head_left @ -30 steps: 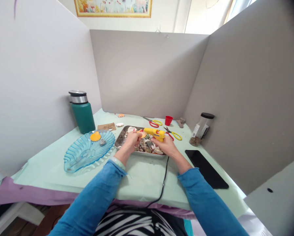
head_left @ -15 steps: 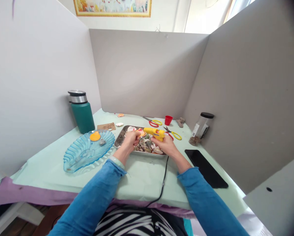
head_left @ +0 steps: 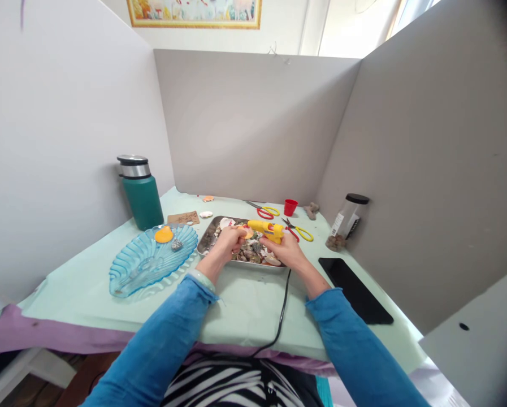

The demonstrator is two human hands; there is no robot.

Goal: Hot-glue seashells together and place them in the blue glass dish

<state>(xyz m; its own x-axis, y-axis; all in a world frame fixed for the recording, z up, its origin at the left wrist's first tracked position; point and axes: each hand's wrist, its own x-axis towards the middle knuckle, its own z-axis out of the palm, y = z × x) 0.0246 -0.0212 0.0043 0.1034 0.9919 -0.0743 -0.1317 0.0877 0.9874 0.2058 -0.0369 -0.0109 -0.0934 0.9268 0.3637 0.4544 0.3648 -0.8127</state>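
Over the metal tray [head_left: 200,249] of mixed seashells [head_left: 253,253], my left hand [head_left: 228,244] pinches a small orange shell [head_left: 248,232] between its fingertips. My right hand [head_left: 286,250] is wrapped round the grip of a yellow hot glue gun [head_left: 265,228], whose nozzle points left. That nozzle is right at the orange shell; whether they touch I cannot tell. From the gun's side a black cord [head_left: 284,308] runs down over the table's front edge.
A blue shell-shaped dish [head_left: 145,265] holding an orange shell stands left, with a green bottle [head_left: 143,198] behind. Two pairs of scissors [head_left: 267,212] and a red cup [head_left: 290,207] lie beyond the tray. Right are a clear jar [head_left: 344,223] and a black phone-like slab [head_left: 355,289].
The orange shell in my left hand has turned and dipped slightly, with its edge now nearer the nozzle. My right hand and the glue gun have hardly moved.
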